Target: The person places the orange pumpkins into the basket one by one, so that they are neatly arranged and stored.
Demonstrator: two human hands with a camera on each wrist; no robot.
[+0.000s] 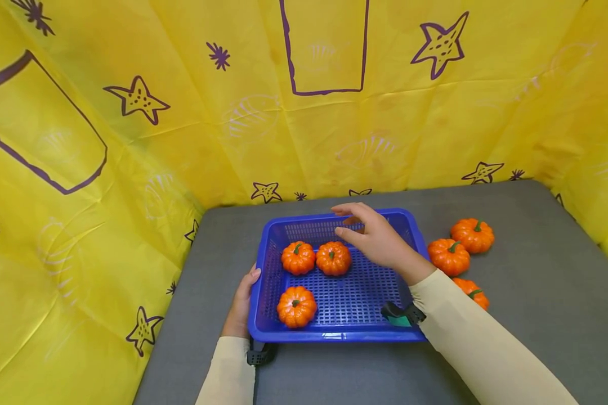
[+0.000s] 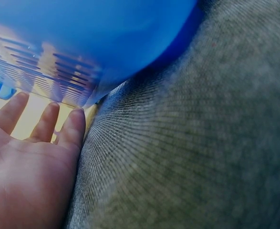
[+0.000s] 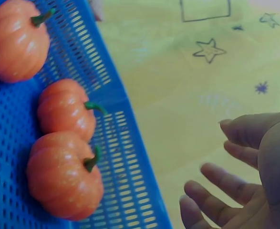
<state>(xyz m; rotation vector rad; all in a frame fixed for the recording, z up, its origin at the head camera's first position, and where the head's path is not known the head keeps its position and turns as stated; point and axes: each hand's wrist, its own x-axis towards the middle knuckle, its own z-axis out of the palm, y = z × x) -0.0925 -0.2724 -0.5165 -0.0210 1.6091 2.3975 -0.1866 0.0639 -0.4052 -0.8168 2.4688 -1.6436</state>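
A blue plastic basket (image 1: 334,336) with a perforated floor and walls holds three small orange pumpkins: one at the back left (image 1: 298,258), one beside it (image 1: 333,259) and one at the front left (image 1: 296,306). My left hand (image 1: 243,301) holds the basket's left side, thumb at the rim; in the left wrist view its fingers (image 2: 46,121) touch the outer wall, while the thumb is out of sight there. Above the basket's back right part is my right hand (image 1: 372,233), holding nothing, its fingers apart and loosely bent.
To the right of the basket three more pumpkins lie on the grey table (image 1: 532,315): a far one (image 1: 472,236), a middle one (image 1: 448,257) and a near one (image 1: 471,293), partly hidden by the right sleeve. A yellow patterned cloth (image 1: 309,129) stands behind and around the table.
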